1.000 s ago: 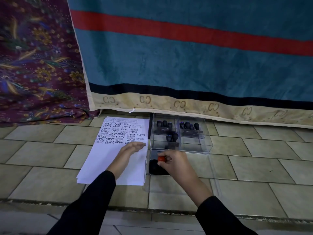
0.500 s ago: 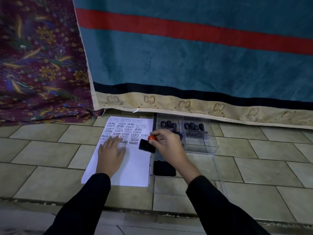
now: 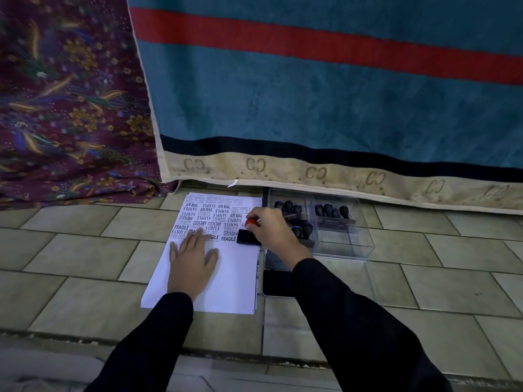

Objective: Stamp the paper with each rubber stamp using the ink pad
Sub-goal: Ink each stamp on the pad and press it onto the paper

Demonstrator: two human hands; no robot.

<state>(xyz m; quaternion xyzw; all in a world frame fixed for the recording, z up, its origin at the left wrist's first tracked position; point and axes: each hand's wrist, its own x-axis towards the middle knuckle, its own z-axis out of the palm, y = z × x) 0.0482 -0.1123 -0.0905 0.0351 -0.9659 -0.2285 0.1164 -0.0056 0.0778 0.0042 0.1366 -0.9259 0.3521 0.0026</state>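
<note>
Two arms in long black sleeves, plain and matte, no cuffs, buttons or markings. Left sleeve [image 3: 152,343] ending at the wrist, over the paper's [image 3: 226,278] near edge; left hand [image 3: 192,261] bare, no ring, watch or glove. Right sleeve [image 3: 359,329] wider and looser, soft folds along it, ending at the wrist just right of the paper; right hand [image 3: 271,227] bare too, likewise unadorned.

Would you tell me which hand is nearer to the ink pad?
Right. The right hand holds a stamp at the paper's right edge, just beyond the ink pad; the left hand lies flat on the paper, farther left.
</note>
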